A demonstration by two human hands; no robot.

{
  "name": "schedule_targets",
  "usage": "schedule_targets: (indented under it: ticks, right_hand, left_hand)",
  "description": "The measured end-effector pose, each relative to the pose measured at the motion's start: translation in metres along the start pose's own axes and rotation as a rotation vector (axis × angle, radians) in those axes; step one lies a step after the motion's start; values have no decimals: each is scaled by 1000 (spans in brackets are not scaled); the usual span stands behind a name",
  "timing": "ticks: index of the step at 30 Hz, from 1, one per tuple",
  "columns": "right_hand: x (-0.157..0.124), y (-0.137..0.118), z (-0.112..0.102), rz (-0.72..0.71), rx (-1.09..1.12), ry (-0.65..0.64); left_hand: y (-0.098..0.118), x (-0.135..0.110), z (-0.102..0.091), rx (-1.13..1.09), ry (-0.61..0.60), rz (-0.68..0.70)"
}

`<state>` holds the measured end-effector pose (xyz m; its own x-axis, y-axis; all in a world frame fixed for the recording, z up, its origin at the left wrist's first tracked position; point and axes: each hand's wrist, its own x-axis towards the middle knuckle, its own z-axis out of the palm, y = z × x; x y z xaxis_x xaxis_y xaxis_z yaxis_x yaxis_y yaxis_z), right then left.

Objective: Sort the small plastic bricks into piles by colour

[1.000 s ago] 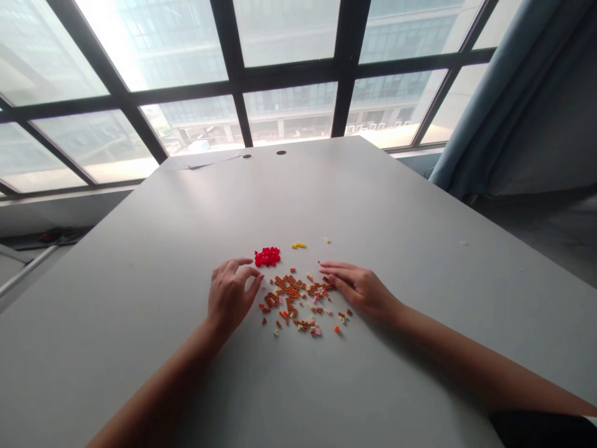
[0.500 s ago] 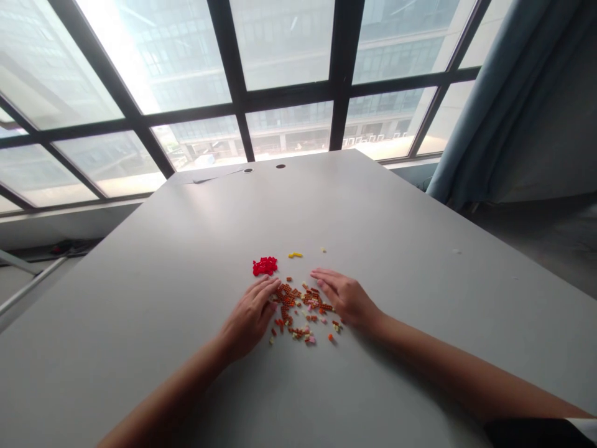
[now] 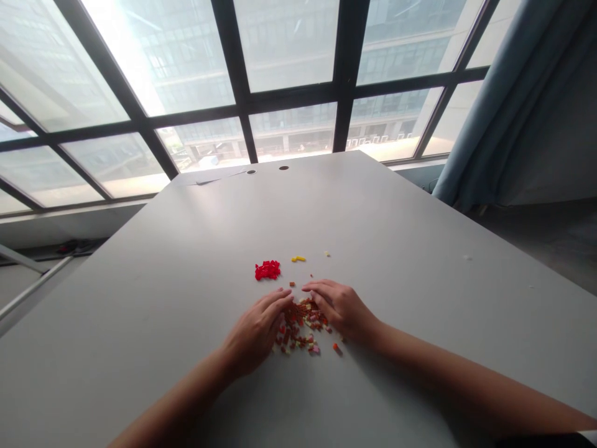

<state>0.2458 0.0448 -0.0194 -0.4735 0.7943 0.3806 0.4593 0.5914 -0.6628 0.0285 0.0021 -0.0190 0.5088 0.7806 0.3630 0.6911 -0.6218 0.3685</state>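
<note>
A loose heap of small building bricks (image 3: 305,323), mostly brown with some orange, pink and pale yellow, lies on the white table. My left hand (image 3: 259,326) rests along the heap's left side, fingers stretched out and touching its edge. Across from it, my right hand (image 3: 345,308) curves around the right side with fingers extended. Neither hand grips a brick. Beyond my left fingertips sits a separate cluster of red bricks (image 3: 267,270). One brown brick (image 3: 292,284) lies alone just past the gap between the hands, and an orange brick (image 3: 336,347) is near my right wrist.
A few yellow pieces (image 3: 298,259) and a pale brick (image 3: 327,254) lie farther out on the white table (image 3: 396,230). At its far end are two round holes. Large windows (image 3: 289,56) stand behind, with a blue curtain (image 3: 494,106) on the right.
My hands have moved closer together and slightly toward me, and the scattered bricks between them are bunched into a tighter heap. The view has shifted slightly.
</note>
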Motion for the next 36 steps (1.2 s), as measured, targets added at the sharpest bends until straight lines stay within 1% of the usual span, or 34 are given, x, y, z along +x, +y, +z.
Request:
schedule_targets:
  ticks: [2, 4, 7, 10, 13, 17, 21, 23, 25, 27, 31, 33, 36]
  right_hand:
    - [11, 10, -5, -2, -83, 56]
    - [21, 19, -9, 20, -147, 84]
    - [32, 28, -10, 57, -166, 23]
    - [38, 29, -7, 67, -182, -20]
    - [40, 26, -4, 69, -171, -55]
    - [38, 15, -7, 58, -67, -137]
    - [29, 2, -16, -2, 104, -286]
    - [24, -3, -21, -25, 161, -288]
    - [20, -6, -28, -28, 174, -228]
    - [17, -7, -36, -25, 134, -175]
    - [12, -6, -50, -57, -54, -182]
    - [9, -5, -50, -94, -125, -204]
    - [5, -7, -41, -137, -132, -223]
  left_hand:
    - [-2, 10, 1, 27, 24, -9]
    - [-4, 19, 2, 55, 35, -6]
    - [-4, 26, 4, 49, 40, 8]
    - [-1, 23, 3, -32, 43, 5]
    - [5, 15, -3, -157, 30, -24]
    - [8, 8, -9, -313, 29, -123]
    - [4, 6, -11, -402, 110, -260]
    - [1, 5, -10, -414, 157, -315]
    - [-3, 3, -9, -418, 173, -344]
    - [-5, 2, -7, -420, 168, -344]
    - [-4, 2, -6, -391, 154, -273]
    - [-3, 3, -5, -352, 141, -216]
    - [-2, 4, -4, -309, 117, -157]
